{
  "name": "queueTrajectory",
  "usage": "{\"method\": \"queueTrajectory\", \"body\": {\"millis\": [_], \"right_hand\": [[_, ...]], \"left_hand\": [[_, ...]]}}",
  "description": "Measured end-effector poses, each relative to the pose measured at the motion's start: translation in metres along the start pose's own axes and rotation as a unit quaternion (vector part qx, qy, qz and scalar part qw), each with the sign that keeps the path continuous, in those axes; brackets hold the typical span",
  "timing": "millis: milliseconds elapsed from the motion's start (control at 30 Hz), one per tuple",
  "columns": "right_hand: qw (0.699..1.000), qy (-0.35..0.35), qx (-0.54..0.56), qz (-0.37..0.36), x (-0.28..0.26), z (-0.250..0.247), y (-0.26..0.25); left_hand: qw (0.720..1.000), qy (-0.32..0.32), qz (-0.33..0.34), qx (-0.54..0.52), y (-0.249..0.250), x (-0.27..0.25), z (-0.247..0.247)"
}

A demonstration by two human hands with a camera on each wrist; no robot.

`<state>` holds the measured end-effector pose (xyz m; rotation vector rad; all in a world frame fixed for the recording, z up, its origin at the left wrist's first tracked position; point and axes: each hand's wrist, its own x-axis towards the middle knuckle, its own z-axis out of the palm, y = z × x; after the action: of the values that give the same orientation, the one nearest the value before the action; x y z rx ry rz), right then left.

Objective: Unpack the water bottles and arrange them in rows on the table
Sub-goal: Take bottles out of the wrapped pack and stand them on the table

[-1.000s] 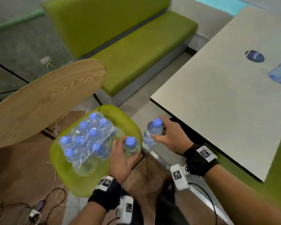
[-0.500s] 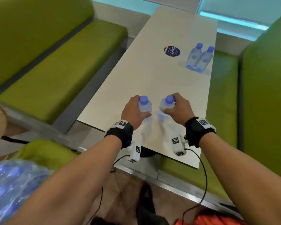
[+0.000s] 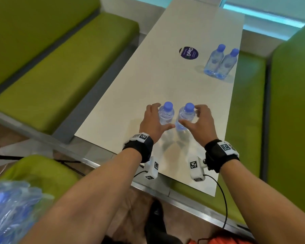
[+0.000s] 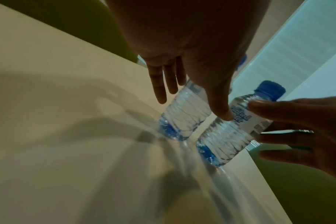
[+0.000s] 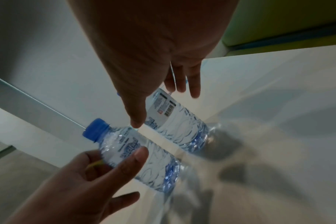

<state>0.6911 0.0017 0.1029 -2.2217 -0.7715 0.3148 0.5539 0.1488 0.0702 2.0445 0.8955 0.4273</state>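
Two small clear plastic water bottles with blue caps, upright and just apart on the near end of the long pale rectangular table (image 3: 167,81): left bottle (image 3: 165,114), right bottle (image 3: 185,117). Left hand (image 3: 152,122) spread with fingers straight beside the left bottle, thumb reaching toward the gap between the two; right hand (image 3: 200,123) loosely fanned beside the right bottle, gripping nothing. Contact of fingertips with plastic not certain from the wrist views. Likely risk: a thumb or finger catching a bottle on the way out and toppling it into its neighbour, both being light, narrow-based and close together; possibly a roll off the near table edge. Farther up the table, a pair of the same blue-capped bottles (image 3: 220,62) touching, well apart from the near pair, beside a round dark sticker (image 3: 189,53). Lower left, the shrink-wrapped pack of remaining bottles (image 3: 9,208) on a lime-green seat (image 3: 42,171). Green benches on both sides; dangling wrist-camera cables (image 3: 224,199) near the table edge, a possible snag.
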Motion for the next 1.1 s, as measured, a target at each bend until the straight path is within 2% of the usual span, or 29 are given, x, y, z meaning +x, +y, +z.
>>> {"method": "queueTrajectory", "body": {"millis": [67, 167, 233, 333, 433, 533, 633, 733, 833, 967, 1100], "right_hand": [[0.999, 0.046, -0.013, -0.018, -0.018, -0.005, -0.007], [0.987, 0.137, -0.005, -0.085, -0.056, -0.006, -0.042], [0.979, 0.139, 0.015, -0.151, -0.082, 0.006, -0.076], [0.964, 0.031, 0.031, -0.261, -0.120, 0.056, -0.121], [0.945, -0.137, 0.040, -0.293, -0.161, 0.123, -0.156], [0.896, -0.299, 0.013, -0.330, -0.206, 0.194, -0.181], [0.847, -0.422, 0.001, -0.325, -0.248, 0.262, -0.193], [0.822, -0.471, -0.036, -0.317, -0.283, 0.315, -0.207], [0.815, -0.483, -0.077, -0.310, -0.304, 0.348, -0.225], [0.829, -0.457, -0.089, -0.310, -0.318, 0.378, -0.238], [0.862, -0.422, -0.079, -0.268, -0.324, 0.392, -0.246]], "left_hand": [[0.999, -0.002, -0.021, -0.035, -0.013, -0.014, -0.006], [0.996, 0.029, -0.057, -0.061, -0.043, -0.059, -0.027], [0.991, 0.053, -0.101, -0.077, -0.069, -0.103, -0.044], [0.982, 0.091, -0.159, -0.050, -0.119, -0.186, -0.076], [0.957, 0.156, -0.240, -0.039, -0.168, -0.278, -0.109], [0.903, 0.245, -0.351, -0.037, -0.207, -0.368, -0.144], [0.854, 0.335, -0.398, 0.016, -0.238, -0.431, -0.173], [0.825, 0.369, -0.428, -0.015, -0.254, -0.439, -0.198], [0.833, 0.368, -0.413, -0.034, -0.262, -0.415, -0.213], [0.838, 0.376, -0.392, -0.050, -0.265, -0.396, -0.225], [0.852, 0.358, -0.381, -0.005, -0.274, -0.403, -0.233]]}}
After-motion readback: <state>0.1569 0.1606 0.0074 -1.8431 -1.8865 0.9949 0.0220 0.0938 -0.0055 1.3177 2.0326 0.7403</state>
